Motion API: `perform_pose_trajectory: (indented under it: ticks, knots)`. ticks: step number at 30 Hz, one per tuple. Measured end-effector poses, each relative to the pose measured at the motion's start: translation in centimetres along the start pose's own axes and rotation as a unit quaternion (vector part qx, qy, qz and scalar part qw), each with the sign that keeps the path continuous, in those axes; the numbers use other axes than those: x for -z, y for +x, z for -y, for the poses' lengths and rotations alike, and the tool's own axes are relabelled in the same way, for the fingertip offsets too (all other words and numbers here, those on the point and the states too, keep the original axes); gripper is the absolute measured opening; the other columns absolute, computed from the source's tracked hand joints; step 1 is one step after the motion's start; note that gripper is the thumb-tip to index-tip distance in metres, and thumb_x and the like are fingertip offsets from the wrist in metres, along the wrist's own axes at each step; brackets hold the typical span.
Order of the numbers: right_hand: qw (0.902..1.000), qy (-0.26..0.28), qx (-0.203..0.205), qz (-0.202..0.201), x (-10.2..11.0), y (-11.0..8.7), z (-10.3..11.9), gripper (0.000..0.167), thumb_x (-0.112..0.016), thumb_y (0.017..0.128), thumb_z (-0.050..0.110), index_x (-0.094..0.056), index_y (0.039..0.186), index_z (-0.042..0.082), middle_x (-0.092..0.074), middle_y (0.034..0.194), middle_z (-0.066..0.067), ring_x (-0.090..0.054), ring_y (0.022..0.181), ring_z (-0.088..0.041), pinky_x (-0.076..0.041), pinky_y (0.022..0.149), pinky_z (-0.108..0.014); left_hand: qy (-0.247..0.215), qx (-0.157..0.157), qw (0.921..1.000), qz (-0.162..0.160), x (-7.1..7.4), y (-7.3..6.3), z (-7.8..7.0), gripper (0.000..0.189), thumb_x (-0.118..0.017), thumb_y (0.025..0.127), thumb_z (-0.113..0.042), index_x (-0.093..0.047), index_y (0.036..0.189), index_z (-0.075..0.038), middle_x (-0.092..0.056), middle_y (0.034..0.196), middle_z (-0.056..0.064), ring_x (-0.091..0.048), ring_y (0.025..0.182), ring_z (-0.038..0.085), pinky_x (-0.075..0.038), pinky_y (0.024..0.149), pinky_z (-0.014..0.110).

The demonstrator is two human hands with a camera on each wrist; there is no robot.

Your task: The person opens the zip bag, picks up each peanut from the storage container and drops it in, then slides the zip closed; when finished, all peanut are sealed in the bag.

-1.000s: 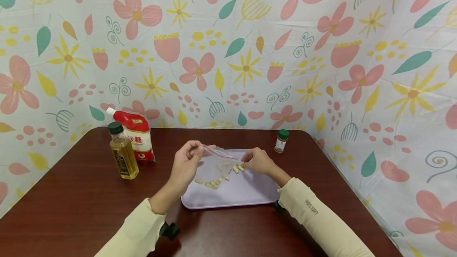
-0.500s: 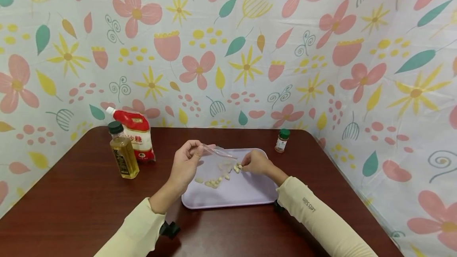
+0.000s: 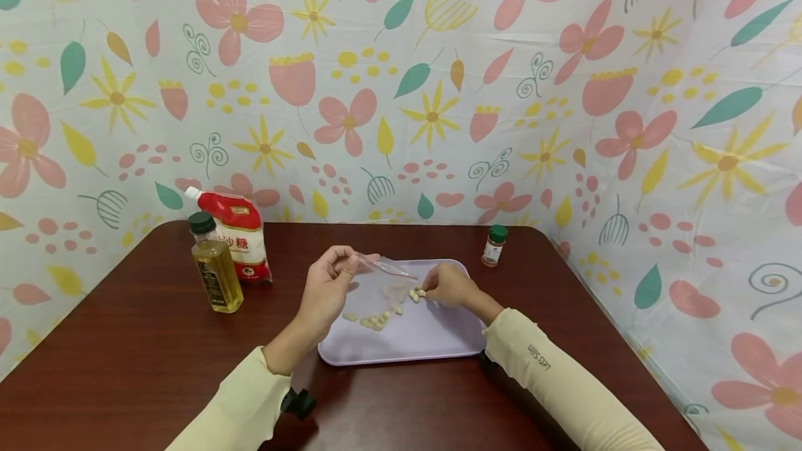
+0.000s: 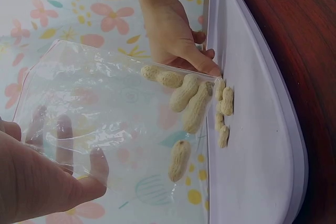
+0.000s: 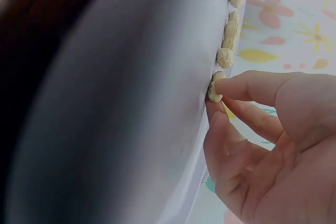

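My left hand (image 3: 324,291) holds a clear zip bag (image 4: 105,98) by its upper part, over the left side of a pale lilac tray (image 3: 432,339). Several unshelled peanuts (image 4: 197,109) lie inside it at the lower end, seen through the plastic. Beyond the bag, my right hand (image 3: 452,285) reaches down to the tray. In the right wrist view its thumb and fingers pinch a peanut (image 5: 216,91) at the tray's surface. A few loose peanuts (image 5: 229,32) lie close by on the tray.
On the dark wooden table (image 3: 125,367), a bottle of yellow oil (image 3: 216,270) and a red-and-white sugar pouch (image 3: 241,235) stand at the left. A small green-capped spice jar (image 3: 494,247) is at the back right. Flowered cloth (image 3: 376,89) hangs behind.
My right hand has come down slightly to the left, its fingertips closing on a peanut on the tray. My left hand and the bag have hardly moved.
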State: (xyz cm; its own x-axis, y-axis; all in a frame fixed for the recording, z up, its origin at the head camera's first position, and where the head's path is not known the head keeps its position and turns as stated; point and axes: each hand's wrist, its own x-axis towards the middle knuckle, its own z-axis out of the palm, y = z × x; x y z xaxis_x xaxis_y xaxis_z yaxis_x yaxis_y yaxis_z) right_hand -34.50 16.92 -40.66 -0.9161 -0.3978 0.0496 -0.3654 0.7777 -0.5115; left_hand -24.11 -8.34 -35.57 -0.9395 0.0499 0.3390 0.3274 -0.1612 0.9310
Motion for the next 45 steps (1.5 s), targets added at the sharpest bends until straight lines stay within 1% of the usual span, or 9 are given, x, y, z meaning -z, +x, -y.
perform_pose_trajectory:
  ticks: [4, 9, 13, 17, 23, 30, 36, 40, 45]
  knots:
    - [0.9998, -0.008, 0.016, -0.007, 0.2, -0.2, 0.2, 0.003, -0.075, 0.081, 0.005, -0.073, 0.081, 0.004, -0.067, 0.071, 0.003, -0.055, 0.064, -0.008, -0.046, 0.059, -0.025, 0.007, 0.001, 1.0000, -0.004, 0.1, 0.0, 0.1, 0.013, -0.053, 0.102, -0.015, -0.053, 0.103, -0.002, -0.072, 0.114, 0.013, -0.069, 0.103, 0.014, -0.048, 0.088, 0.047]
    - [0.9980, -0.012, 0.049, -0.038, 0.6, -0.7, 0.9, 0.005, -0.073, 0.085, 0.008, -0.073, 0.086, 0.003, -0.069, 0.077, 0.001, -0.058, 0.072, -0.010, -0.049, 0.067, -0.030, 0.012, 0.003, 0.9999, -0.009, 0.2, 0.0, 0.1, 0.012, -0.053, 0.102, -0.014, -0.053, 0.103, -0.003, -0.072, 0.114, 0.013, -0.069, 0.103, 0.014, -0.049, 0.088, 0.047]
    - [0.9974, 0.005, 0.045, -0.056, 1.2, -1.3, 1.8, 0.006, -0.070, 0.089, 0.007, -0.073, 0.093, 0.005, -0.068, 0.087, -0.002, -0.062, 0.077, -0.015, -0.051, 0.069, -0.033, 0.013, 0.008, 0.9998, -0.010, 0.2, 0.1, 0.1, 0.011, -0.053, 0.103, -0.014, -0.053, 0.103, -0.003, -0.072, 0.114, 0.012, -0.069, 0.103, 0.013, -0.049, 0.088, 0.046]
    - [0.9958, 0.026, 0.050, -0.072, 2.1, -2.3, 2.7, 0.009, -0.066, 0.093, 0.005, -0.073, 0.099, 0.006, -0.068, 0.097, -0.006, -0.065, 0.078, -0.018, -0.053, 0.066, -0.033, 0.012, 0.012, 0.9998, -0.011, 0.1, 0.1, 0.1, 0.011, -0.054, 0.102, -0.014, -0.053, 0.103, -0.003, -0.072, 0.114, 0.012, -0.069, 0.103, 0.013, -0.048, 0.088, 0.046]
    - [0.9897, 0.050, 0.071, -0.115, 3.4, -3.8, 4.6, 0.010, -0.065, 0.094, 0.005, -0.071, 0.102, 0.008, -0.064, 0.107, -0.009, -0.062, 0.079, -0.018, -0.052, 0.067, -0.033, 0.013, 0.009, 0.9999, -0.005, 0.1, 0.1, 0.1, 0.012, -0.054, 0.102, -0.015, -0.053, 0.103, -0.003, -0.072, 0.114, 0.012, -0.069, 0.103, 0.013, -0.048, 0.088, 0.047]
    - [0.9807, 0.055, 0.127, -0.138, 4.3, -5.1, 6.8, 0.010, -0.065, 0.095, 0.006, -0.071, 0.103, 0.009, -0.064, 0.105, -0.004, -0.061, 0.084, -0.018, -0.052, 0.073, -0.033, 0.015, 0.009, 0.9997, -0.015, 0.3, -0.1, 0.0, 0.010, -0.053, 0.102, -0.013, -0.053, 0.102, -0.004, -0.072, 0.113, 0.012, -0.070, 0.101, 0.013, -0.049, 0.086, 0.043]
    - [0.9728, 0.053, 0.148, -0.171, 5.2, -6.4, 8.2, 0.010, -0.067, 0.093, 0.005, -0.072, 0.101, 0.009, -0.065, 0.101, -0.002, -0.061, 0.082, -0.016, -0.052, 0.072, -0.032, 0.012, 0.006, 0.9999, -0.003, 0.0, 0.0, 0.0, 0.012, -0.054, 0.103, -0.015, -0.053, 0.103, -0.003, -0.072, 0.114, 0.013, -0.069, 0.103, 0.014, -0.049, 0.088, 0.045]
    - [0.9653, 0.059, 0.169, -0.190, 5.6, -6.9, 8.8, 0.010, -0.068, 0.093, 0.005, -0.072, 0.101, 0.009, -0.065, 0.101, -0.002, -0.061, 0.082, -0.015, -0.053, 0.073, -0.032, 0.014, 0.009, 0.9998, -0.007, -0.1, 0.0, 0.0, 0.011, -0.053, 0.103, -0.014, -0.053, 0.103, -0.003, -0.072, 0.114, 0.013, -0.069, 0.102, 0.014, -0.049, 0.089, 0.046]
    - [0.9589, 0.068, 0.181, -0.207, 6.0, -7.4, 9.8, 0.010, -0.068, 0.093, 0.005, -0.072, 0.099, 0.011, -0.064, 0.100, 0.000, -0.060, 0.081, -0.012, -0.052, 0.071, -0.030, 0.012, 0.007, 0.9999, -0.006, -0.2, 0.1, 0.1, 0.012, -0.053, 0.103, -0.014, -0.053, 0.103, -0.002, -0.071, 0.114, 0.013, -0.069, 0.102, 0.013, -0.049, 0.089, 0.046]
